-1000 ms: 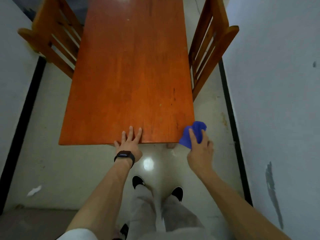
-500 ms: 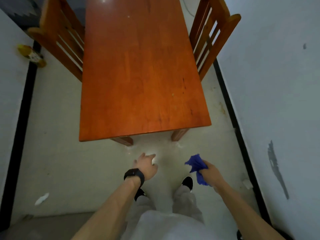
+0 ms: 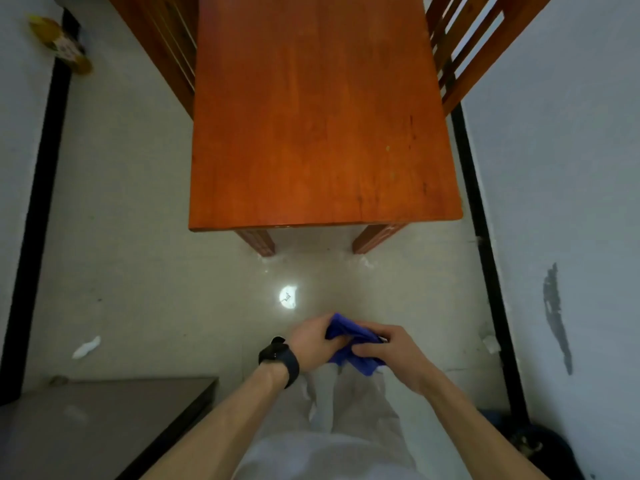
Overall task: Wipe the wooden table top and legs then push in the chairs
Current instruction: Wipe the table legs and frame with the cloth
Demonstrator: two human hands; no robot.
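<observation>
- Here, low in the frame's center, the left hand (image 3: 311, 344) and right hand (image 3: 391, 351) both curl their fingers around a bunched blue cloth (image 3: 349, 336) above the floor (image 3: 138, 271).
- Higher up, well apart from them, the table (image 3: 322, 116) fills the upper middle, with its legs (image 3: 258, 240) showing under the near edge.
- A chair (image 3: 166, 46) stands at upper left and a second chair (image 3: 464, 53) at upper right.

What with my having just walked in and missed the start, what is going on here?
A person stands at the near end of the wooden table, not touching it. Their left hand and right hand both grip a bunched blue cloth in front of their body, above the floor. The chair on the left and the chair on the right stand with their backs close to the table's long edges.
</observation>
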